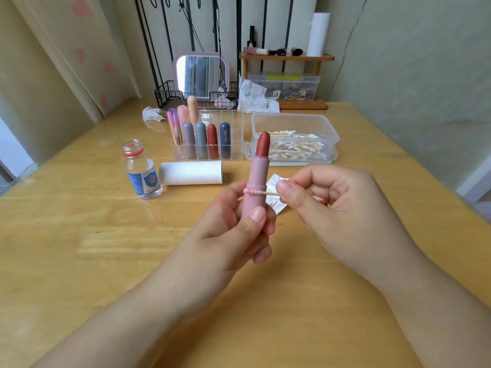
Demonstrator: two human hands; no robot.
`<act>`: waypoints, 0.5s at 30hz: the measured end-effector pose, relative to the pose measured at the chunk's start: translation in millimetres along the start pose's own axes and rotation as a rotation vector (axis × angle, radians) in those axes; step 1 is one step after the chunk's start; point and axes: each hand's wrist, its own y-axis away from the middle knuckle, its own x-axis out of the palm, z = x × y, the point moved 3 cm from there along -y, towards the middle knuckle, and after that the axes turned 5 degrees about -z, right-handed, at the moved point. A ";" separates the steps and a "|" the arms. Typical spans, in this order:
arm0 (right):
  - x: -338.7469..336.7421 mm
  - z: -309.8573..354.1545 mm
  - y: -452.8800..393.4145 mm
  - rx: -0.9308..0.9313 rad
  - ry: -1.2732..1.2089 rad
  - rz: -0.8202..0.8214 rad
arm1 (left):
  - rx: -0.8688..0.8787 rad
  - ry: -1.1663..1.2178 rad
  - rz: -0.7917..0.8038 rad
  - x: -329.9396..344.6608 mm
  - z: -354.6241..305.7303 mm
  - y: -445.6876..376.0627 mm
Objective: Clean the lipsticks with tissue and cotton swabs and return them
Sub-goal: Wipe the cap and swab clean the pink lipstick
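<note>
Pink lipstick, uncapped, stands gripped in the left hand; right-hand fingers pinch a swab wiping its collar. Next, probably capping.

mirror in wire basket | open bottle | wooden shelf | table

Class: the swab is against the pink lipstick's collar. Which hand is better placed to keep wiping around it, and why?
The right hand: it already pinches the cotton swab, whose tip touches the lipstick at its collar. The left hand grips the tube upright.
</note>
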 end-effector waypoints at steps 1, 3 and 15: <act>-1.3 -1.1 -0.8 0.004 0.000 -0.004 | -0.006 0.024 -0.014 -0.4 0.2 0.2; -5.4 -3.8 -2.6 0.017 -0.008 -0.017 | -0.016 0.055 -0.042 -2.3 0.0 -0.3; -4.6 -1.6 -3.2 0.017 -0.043 0.000 | -0.043 0.106 -0.046 -3.4 1.7 -0.5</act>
